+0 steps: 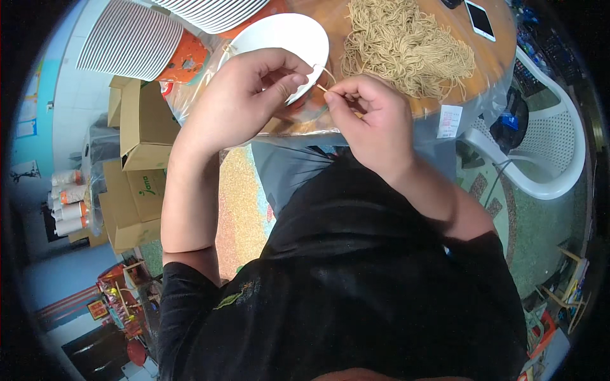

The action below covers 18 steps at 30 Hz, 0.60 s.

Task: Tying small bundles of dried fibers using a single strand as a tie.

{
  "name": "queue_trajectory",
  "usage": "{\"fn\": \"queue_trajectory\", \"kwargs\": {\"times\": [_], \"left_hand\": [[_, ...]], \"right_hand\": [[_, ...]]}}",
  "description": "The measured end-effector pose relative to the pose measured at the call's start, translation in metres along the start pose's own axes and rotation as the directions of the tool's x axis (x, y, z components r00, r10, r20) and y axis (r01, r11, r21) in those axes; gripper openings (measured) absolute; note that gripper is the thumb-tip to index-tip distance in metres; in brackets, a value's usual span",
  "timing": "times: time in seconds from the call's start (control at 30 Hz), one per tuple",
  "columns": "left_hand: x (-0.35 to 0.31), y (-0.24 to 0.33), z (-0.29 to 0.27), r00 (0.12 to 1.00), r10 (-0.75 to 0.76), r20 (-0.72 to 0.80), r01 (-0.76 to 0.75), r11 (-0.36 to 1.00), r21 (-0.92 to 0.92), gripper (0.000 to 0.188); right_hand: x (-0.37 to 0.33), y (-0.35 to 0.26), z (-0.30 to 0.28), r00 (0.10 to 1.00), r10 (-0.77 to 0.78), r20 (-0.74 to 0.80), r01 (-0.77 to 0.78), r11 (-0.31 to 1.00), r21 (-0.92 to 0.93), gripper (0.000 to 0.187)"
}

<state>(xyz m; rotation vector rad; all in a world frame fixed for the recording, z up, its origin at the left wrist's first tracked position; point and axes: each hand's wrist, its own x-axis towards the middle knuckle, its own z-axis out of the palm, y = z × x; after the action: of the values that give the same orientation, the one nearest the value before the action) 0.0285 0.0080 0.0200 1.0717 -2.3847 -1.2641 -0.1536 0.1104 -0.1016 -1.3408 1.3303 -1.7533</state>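
A white paper bucket [279,32], orange on its outside, rests at the table's near edge with its pale inside showing. My left hand [244,92] reaches over its opening, thumb and forefinger curled close together at a thin tan cord [327,72] beside the rim. Whether those fingers also touch the rim is hard to make out. Just to the right, my right hand [372,117] pinches the cord between thumb and forefinger. The cord makes a small arc between both hands. Another bit of cord shows at the bucket's left side.
A heap of tan cords [406,51] lies on the plastic-covered round table [492,60]. Stacked white-and-orange buckets [130,41] stand at the far left. A phone [480,20] lies far right. Cardboard boxes [149,127] are at left, a white plastic chair [559,149] at right.
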Motion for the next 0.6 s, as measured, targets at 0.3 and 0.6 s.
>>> {"fn": "queue_trajectory", "kwargs": {"times": [0.3,0.6], "left_hand": [[0.007,-0.002,-0.001,0.998,0.052,0.045,-0.057,0.992,0.112,0.024],[0.012,-0.007,-0.006,0.992,0.048,0.119,-0.072,0.976,0.206,0.024]], "right_hand": [[0.003,-0.002,0.001,1.0,-0.02,0.014,0.021,0.997,-0.072,0.011],[0.006,-0.004,0.004,1.0,0.017,0.025,-0.015,0.997,-0.076,0.012]]}}
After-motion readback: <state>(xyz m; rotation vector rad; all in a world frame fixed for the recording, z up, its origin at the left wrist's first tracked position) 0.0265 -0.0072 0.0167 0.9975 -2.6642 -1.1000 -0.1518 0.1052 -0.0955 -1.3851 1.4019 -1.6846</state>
